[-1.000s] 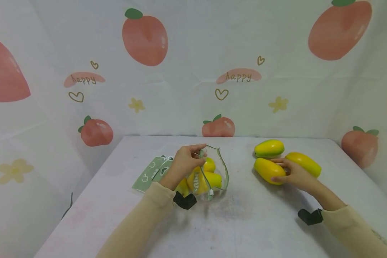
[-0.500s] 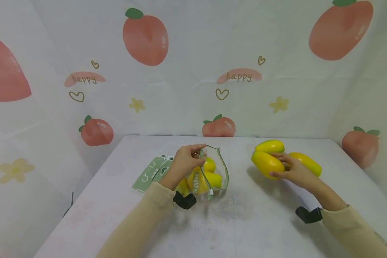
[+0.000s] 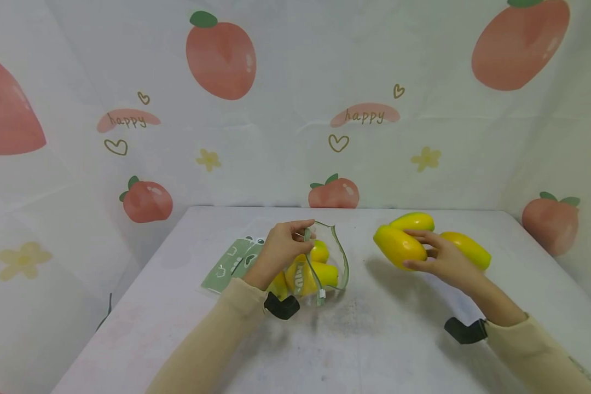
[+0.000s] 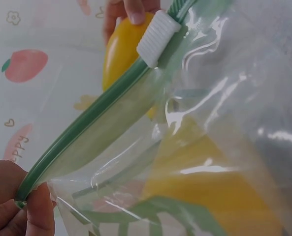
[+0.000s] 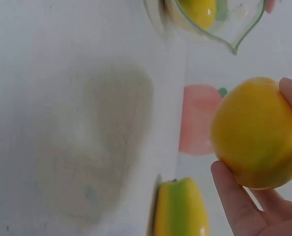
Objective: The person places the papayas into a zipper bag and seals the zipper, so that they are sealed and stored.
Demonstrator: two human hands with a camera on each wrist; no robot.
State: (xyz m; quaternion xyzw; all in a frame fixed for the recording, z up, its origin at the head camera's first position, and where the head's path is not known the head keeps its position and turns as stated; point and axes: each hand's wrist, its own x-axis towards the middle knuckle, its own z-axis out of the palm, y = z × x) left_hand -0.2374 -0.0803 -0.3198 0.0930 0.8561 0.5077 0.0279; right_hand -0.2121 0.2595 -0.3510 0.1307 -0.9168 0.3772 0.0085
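Note:
My left hand [image 3: 284, 249] pinches the green zip edge of a clear zip bag [image 3: 343, 257], its mouth spread apart toward the right. Several yellow fruits [image 3: 325, 274] lie inside the bag, seen through the plastic. A white slider [image 4: 158, 38] sits on the zip in the left wrist view. My right hand [image 3: 445, 257] holds a yellow papaya [image 3: 399, 246] above the table, fingers and thumb around its right end. Another papaya [image 3: 413, 221] lies behind the held one, and a third papaya [image 3: 468, 250] rests just beyond my right hand.
A flat green-printed plastic bag [image 3: 231, 265] lies left of the open bag, partly behind my left hand. The white table [image 3: 325, 345] ends at the back against a printed cloth [image 3: 276, 153]. A thin dark cord [image 3: 105, 312] hangs by the left edge.
My right hand has lifted the papaya off the table and moved it left and up. The left hand and the bag have stayed put.

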